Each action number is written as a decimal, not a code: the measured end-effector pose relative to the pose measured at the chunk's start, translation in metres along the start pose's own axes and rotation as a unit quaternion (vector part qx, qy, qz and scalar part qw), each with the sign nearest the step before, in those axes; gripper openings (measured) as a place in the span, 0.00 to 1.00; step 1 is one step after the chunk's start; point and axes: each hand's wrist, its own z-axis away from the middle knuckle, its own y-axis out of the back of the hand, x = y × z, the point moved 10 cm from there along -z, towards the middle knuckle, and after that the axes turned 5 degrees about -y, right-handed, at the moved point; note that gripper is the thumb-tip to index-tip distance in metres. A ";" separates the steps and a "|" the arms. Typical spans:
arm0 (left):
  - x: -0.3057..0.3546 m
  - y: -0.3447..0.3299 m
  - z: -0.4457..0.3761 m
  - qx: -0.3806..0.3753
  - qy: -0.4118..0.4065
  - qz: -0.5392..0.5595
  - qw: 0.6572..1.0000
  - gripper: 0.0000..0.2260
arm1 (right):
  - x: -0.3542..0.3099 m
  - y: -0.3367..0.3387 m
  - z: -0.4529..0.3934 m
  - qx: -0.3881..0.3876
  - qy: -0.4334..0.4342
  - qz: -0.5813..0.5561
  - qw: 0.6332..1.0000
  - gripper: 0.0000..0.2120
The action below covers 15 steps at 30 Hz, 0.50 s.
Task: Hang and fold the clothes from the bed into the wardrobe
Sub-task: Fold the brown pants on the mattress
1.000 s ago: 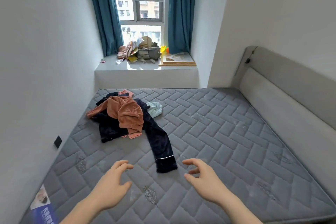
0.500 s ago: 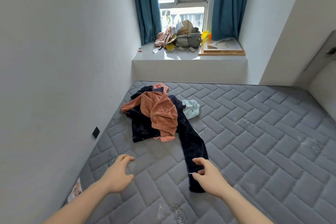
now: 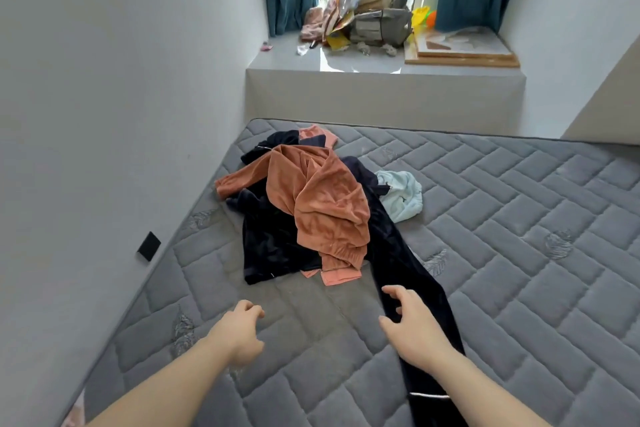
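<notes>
A pile of clothes lies on the grey quilted mattress (image 3: 502,236) near the left wall. On top is a rust-orange velvet garment (image 3: 322,198), over dark navy clothes (image 3: 270,239), with a pale blue piece (image 3: 401,198) at the pile's right. One navy trouser leg (image 3: 412,274) stretches toward me. My right hand (image 3: 412,326) hovers over that leg with its fingers spread and loosely curled, holding nothing. My left hand (image 3: 239,329) is over bare mattress in front of the pile, fingers loosely curled, also holding nothing.
A white wall runs close along the mattress's left side, with a black socket plate (image 3: 149,246). Beyond the bed a window ledge (image 3: 381,80) carries bags, boxes and wooden boards (image 3: 460,52) between teal curtains. No wardrobe is in view.
I have moved closer to the pile and the view has tilted down. Both hands reached forward; my right hand travelled further up along the navy trouser leg.
</notes>
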 end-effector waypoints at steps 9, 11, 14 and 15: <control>-0.102 -0.134 -0.139 -0.079 0.054 -0.059 0.994 0.57 | -0.003 -0.108 -0.175 0.041 -0.009 0.071 0.997 0.38; -0.108 -0.146 -0.147 -0.040 0.037 -0.073 0.996 0.57 | -0.004 -0.122 -0.207 0.058 -0.016 0.086 0.995 0.40; -0.111 -0.156 -0.156 -0.010 0.017 -0.087 0.996 0.58 | 0.001 -0.139 -0.250 0.076 -0.039 0.126 0.988 0.40; -0.111 -0.158 -0.158 -0.003 0.014 -0.086 0.996 0.59 | 0.004 -0.141 -0.260 0.090 -0.052 0.136 0.985 0.38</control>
